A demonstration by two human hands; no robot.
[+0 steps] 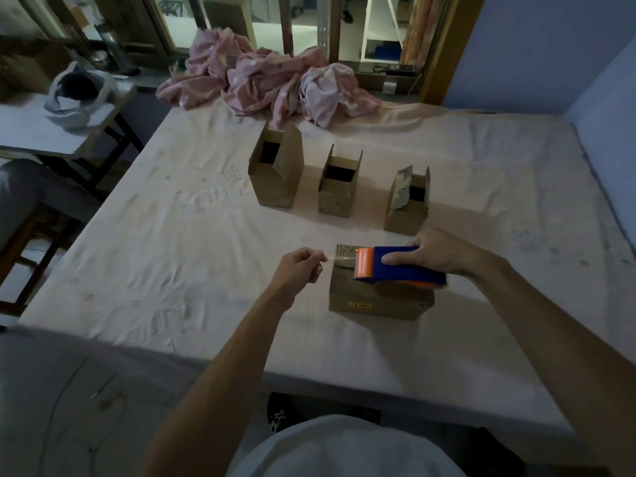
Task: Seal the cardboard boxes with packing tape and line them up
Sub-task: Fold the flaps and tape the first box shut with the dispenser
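Note:
A closed cardboard box point(375, 299) lies on the bed near me. On top of it sits a blue and orange tape dispenser point(395, 268), gripped by my right hand point(437, 256). My left hand point(303, 266) pinches the free end of the tape point(335, 258), a short strip stretched to the left of the dispenser's orange roller, over the box's left edge. Behind stand three open boxes in a row with flaps up: a tall left box point(275, 170), a middle box point(339, 187) and a right box point(407, 201).
A light sheet covers the bed point(172, 235). A crumpled pink cloth point(268, 80) lies at the far edge. A small table point(41, 132) with a white object stands to the left, a blue wall point(585, 63) to the right.

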